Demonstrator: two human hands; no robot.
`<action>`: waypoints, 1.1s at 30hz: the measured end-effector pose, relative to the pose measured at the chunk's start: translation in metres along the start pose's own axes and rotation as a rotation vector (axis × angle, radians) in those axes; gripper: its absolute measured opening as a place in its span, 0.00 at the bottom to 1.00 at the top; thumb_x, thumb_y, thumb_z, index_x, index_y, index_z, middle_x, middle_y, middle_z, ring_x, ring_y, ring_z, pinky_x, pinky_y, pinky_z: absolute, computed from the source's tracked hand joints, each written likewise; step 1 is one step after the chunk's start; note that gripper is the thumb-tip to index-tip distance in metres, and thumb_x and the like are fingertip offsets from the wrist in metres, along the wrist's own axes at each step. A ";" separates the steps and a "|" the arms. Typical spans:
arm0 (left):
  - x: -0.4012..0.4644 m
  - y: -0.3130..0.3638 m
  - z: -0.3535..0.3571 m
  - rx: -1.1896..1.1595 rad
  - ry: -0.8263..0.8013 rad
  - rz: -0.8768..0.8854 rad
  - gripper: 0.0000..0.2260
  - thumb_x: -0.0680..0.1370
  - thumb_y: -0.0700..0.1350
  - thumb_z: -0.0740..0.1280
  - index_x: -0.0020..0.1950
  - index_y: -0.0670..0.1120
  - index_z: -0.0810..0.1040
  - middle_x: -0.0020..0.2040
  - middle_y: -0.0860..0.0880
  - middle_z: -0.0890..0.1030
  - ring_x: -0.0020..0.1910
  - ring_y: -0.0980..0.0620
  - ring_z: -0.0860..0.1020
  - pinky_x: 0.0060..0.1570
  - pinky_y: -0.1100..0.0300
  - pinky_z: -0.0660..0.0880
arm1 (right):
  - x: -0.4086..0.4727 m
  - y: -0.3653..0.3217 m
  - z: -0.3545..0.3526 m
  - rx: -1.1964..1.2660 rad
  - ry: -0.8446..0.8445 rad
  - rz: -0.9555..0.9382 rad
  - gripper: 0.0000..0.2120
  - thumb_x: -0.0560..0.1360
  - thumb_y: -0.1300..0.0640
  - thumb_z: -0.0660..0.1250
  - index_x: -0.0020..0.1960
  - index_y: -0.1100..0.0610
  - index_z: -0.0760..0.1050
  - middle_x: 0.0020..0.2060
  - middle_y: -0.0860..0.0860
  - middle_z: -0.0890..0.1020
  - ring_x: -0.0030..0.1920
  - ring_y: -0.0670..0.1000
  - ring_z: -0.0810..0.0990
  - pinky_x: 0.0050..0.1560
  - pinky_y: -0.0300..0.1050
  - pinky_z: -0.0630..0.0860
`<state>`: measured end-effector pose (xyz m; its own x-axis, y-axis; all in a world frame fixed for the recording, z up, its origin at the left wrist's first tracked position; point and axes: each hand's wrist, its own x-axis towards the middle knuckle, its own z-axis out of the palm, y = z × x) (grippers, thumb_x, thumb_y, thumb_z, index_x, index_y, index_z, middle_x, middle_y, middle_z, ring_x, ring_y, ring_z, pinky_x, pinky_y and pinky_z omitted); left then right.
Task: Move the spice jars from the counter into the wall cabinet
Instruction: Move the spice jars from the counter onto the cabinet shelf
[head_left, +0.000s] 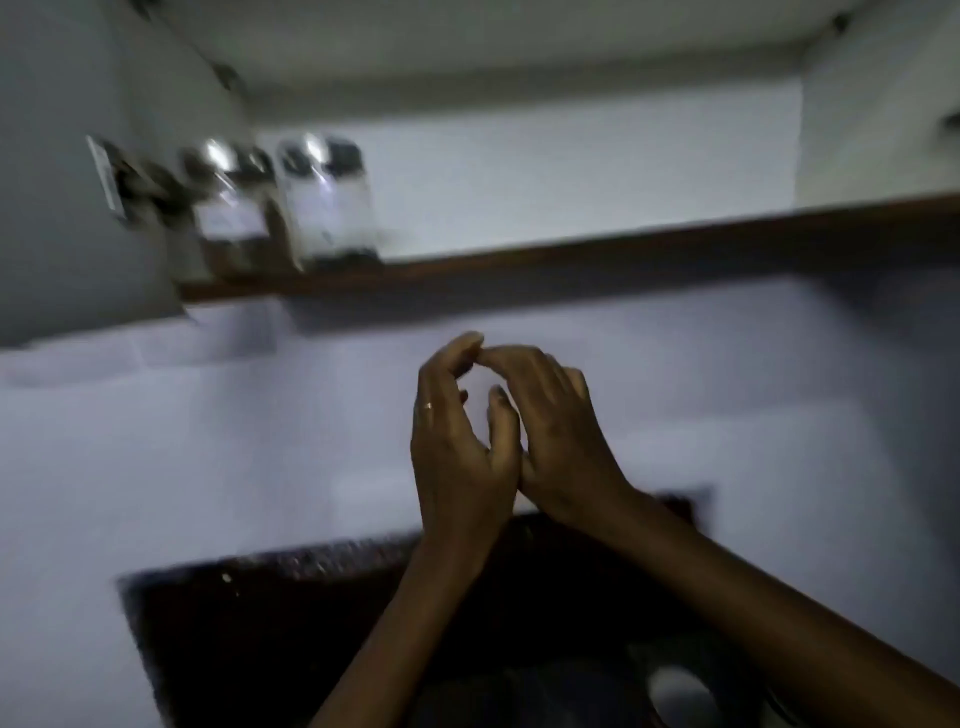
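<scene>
Two clear spice jars with dark lids, one (231, 208) left of the other (327, 200), stand side by side at the left end of the open wall cabinet's shelf (571, 257). The picture is blurred. Below the shelf, in front of the pale wall, my left hand (457, 447) and my right hand (556, 436) are raised together, fingertips touching at the top and heels of the palms meeting. Their fingers are loosely bent and nothing shows between them. A ring sits on a finger of my left hand.
The open cabinet door (78, 171) with its hinge (117, 179) hangs at the left. A dark speckled counter (291, 613) lies below, with a round pale thing (680, 693) near the bottom right. The cabinet's right wall (878, 119) closes the shelf.
</scene>
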<state>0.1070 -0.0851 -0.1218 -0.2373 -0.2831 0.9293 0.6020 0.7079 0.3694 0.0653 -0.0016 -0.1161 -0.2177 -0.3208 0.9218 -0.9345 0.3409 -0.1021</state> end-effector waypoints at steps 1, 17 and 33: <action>-0.014 0.007 0.006 -0.028 -0.040 -0.010 0.19 0.75 0.39 0.62 0.66 0.48 0.68 0.62 0.56 0.73 0.61 0.58 0.74 0.59 0.52 0.75 | -0.016 0.001 -0.013 -0.020 -0.022 0.016 0.18 0.75 0.64 0.62 0.65 0.58 0.71 0.60 0.53 0.76 0.60 0.51 0.74 0.55 0.48 0.67; -0.266 0.089 0.123 -0.357 -0.783 -0.395 0.23 0.76 0.40 0.63 0.71 0.40 0.64 0.66 0.43 0.73 0.62 0.56 0.71 0.63 0.67 0.68 | -0.280 0.057 -0.172 -0.231 -0.465 0.685 0.19 0.71 0.63 0.67 0.61 0.56 0.69 0.55 0.53 0.75 0.53 0.53 0.75 0.51 0.49 0.73; -0.429 0.058 0.131 -0.285 -1.659 -0.811 0.51 0.66 0.44 0.78 0.77 0.46 0.47 0.76 0.45 0.61 0.73 0.49 0.63 0.69 0.58 0.61 | -0.466 0.072 -0.182 -0.035 -0.960 1.160 0.45 0.62 0.54 0.78 0.73 0.55 0.59 0.68 0.54 0.69 0.68 0.53 0.68 0.69 0.49 0.65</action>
<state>0.1433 0.1623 -0.4989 -0.7946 0.5094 -0.3305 0.0287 0.5752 0.8175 0.1511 0.3328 -0.4848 -0.9198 -0.3012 -0.2514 -0.1152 0.8200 -0.5607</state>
